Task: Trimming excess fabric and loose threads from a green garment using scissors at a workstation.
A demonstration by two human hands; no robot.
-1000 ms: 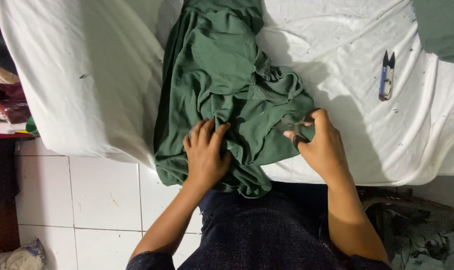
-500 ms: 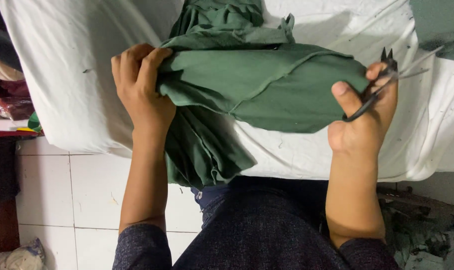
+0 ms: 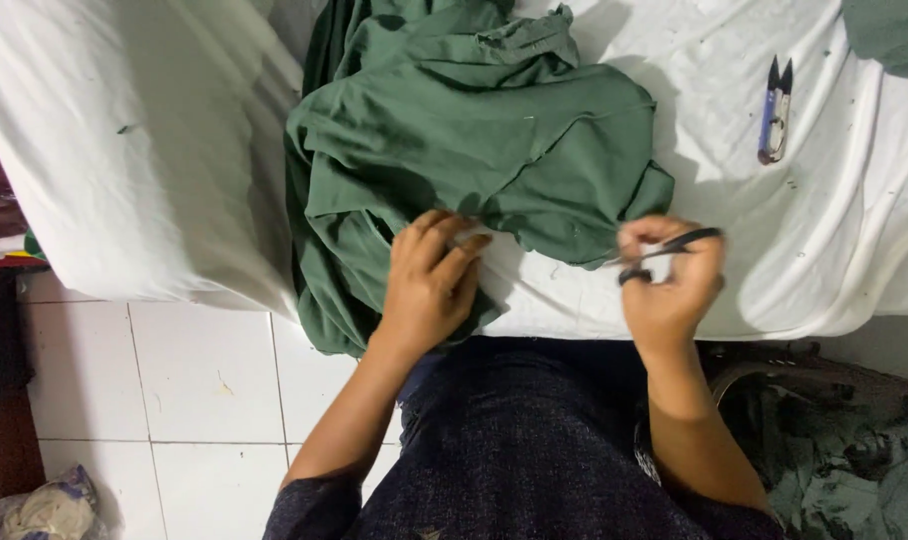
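Green garment (image 3: 474, 150) is back down on the white-covered table (image 3: 154, 150) — half a second ago both hands had it lifted and stretched taut between them, now it lies bunched in a heap, its lower left part hanging over the table's front edge toward the tiled floor (image 3: 174, 380). Left hand (image 3: 429, 285) has come down flat on the lower edge of the cloth, fingers spread and slightly curled, pressing the fabric rather than pinching it. Right hand (image 3: 669, 280) has let go of the cloth and sits just beside its right-hand hem, closed around a small dark pair of snips (image 3: 664, 252) with the blades pointing left toward the fabric edge; blades look nearly closed, hard to tell if they touch the cloth. Second pair of snips, blue-handled (image 3: 776, 110), lies untouched on the sheet, well apart at upper right. Reads as a shift from inspecting the held-up cloth to trimming at the hem — likely loose threads. Pile of green scraps (image 3: 844, 470) on the floor at lower right; another green piece (image 3: 894, 35) at top right corner.
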